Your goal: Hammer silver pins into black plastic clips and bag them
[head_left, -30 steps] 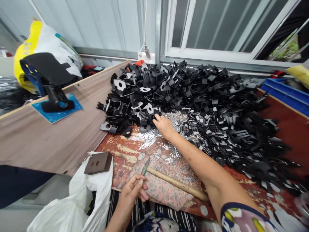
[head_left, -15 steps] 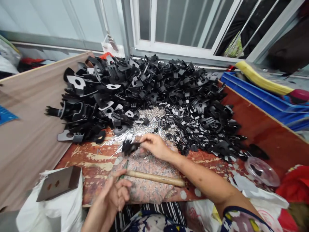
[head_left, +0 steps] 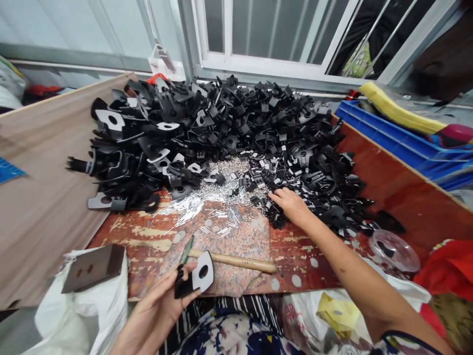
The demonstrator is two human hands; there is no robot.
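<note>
My left hand (head_left: 168,301) is closed around a black plastic clip (head_left: 202,272), a flat plate with a round hole, above the table's front edge. My right hand (head_left: 291,204) reaches into the heap of small black plastic parts (head_left: 275,175), fingertips drawn together at its left edge; whatever they grip is too small to make out. Just beyond the left hand lies a hammer, its wooden handle (head_left: 240,260) pointing right and its greenish head (head_left: 186,249) partly behind the fingers. Thin metal pins (head_left: 188,207) and tiny silvery pieces (head_left: 232,170) are scattered in the middle.
A large heap of black plastic clips (head_left: 229,116) fills the back. A wooden board (head_left: 55,148) borders the left; a blue crate (head_left: 399,143) stands at right. A brown block (head_left: 94,268) sits on white sacking at front left. A clear plastic bowl (head_left: 394,250) is at right.
The black clip has passed from my right hand to my left, which has closed on it. My right hand has moved right, from above the pins to the small black parts.
</note>
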